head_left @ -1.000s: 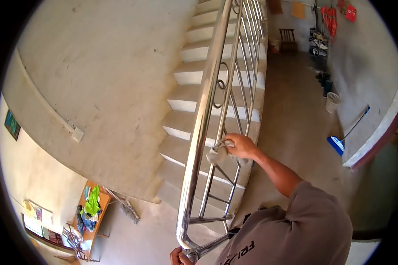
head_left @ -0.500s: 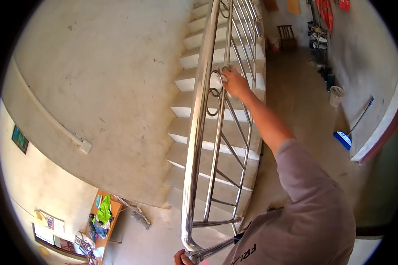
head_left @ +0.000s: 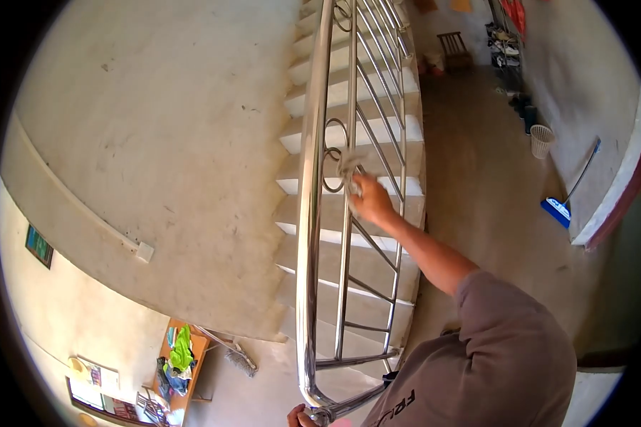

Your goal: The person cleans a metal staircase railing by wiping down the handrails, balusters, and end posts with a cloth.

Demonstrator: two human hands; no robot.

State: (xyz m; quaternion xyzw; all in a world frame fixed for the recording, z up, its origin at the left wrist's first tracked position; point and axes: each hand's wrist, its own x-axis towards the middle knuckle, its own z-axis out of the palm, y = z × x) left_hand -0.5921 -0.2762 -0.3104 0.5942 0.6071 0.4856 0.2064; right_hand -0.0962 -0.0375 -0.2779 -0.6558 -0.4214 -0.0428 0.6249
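A polished metal stair railing [head_left: 308, 235] with ring ornaments [head_left: 334, 153] and slanted bars runs up along the concrete steps [head_left: 303, 171]. My right hand [head_left: 372, 198] is closed on a greyish cloth [head_left: 348, 166], which is blurred and lies against the upright-running bar beside the rings. At the bottom edge, my left hand [head_left: 301, 417] has its fingers wrapped round the railing's curved lower end; part of this hand is cut off by the frame.
To the right, a blue broom [head_left: 557, 211] leans on the wall near a white basket [head_left: 541, 141]. A shoe rack [head_left: 504, 50] and a wooden chair [head_left: 453, 48] stand farther back. Lower left are a table [head_left: 196, 349] with clothes and a grey mop [head_left: 242, 361].
My right hand has moved down the railing with the cloth, from beside the upper ring to below the rings. The left hand keeps its grip, and the view has shifted slightly.
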